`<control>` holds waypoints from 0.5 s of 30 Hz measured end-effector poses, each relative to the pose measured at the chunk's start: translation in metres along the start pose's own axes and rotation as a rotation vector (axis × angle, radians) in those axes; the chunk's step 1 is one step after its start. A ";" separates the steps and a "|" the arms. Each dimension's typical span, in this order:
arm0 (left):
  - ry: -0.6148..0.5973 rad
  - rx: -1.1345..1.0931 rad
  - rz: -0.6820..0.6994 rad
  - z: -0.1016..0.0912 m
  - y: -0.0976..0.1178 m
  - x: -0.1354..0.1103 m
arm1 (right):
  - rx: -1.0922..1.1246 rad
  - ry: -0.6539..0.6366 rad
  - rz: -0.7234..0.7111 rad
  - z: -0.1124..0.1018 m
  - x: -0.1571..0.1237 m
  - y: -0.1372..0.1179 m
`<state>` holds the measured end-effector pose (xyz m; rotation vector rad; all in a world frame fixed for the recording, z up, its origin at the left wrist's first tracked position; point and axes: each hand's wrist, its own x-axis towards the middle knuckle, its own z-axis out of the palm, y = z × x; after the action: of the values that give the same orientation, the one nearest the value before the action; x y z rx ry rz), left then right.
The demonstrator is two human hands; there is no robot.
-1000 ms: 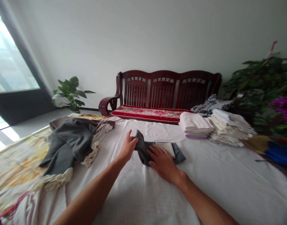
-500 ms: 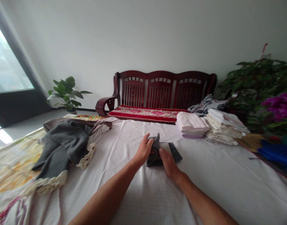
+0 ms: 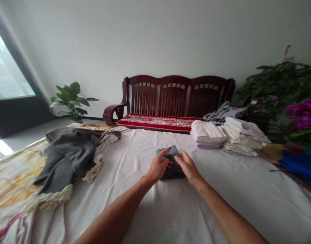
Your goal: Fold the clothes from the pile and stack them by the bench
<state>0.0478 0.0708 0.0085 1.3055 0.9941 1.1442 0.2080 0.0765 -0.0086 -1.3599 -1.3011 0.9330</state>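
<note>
Loosely, both hands [image 3: 158, 168] half-open, touching folded dark cloth [image 3: 174, 164], on white sheet [image 3: 236, 189]

The left forearm [image 3: 117, 211] is bare and rises from the lower edge, left of centre, slanting to the right. Its left hand [image 3: 159, 166] is near the centre of the frame, with the fingers spread and slightly bent. The right forearm [image 3: 225, 211] comes from the lower right; its right hand [image 3: 188, 165] points to the upper left, thumb apart from the forefinger.
</note>
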 end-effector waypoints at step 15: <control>-0.049 1.081 0.231 0.001 -0.010 -0.016 | -0.213 -0.043 -0.013 -0.022 -0.006 -0.007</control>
<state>0.0461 0.0555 -0.0026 2.3230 1.5359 0.6989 0.2272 0.0669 0.0025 -1.4985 -1.4739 0.8366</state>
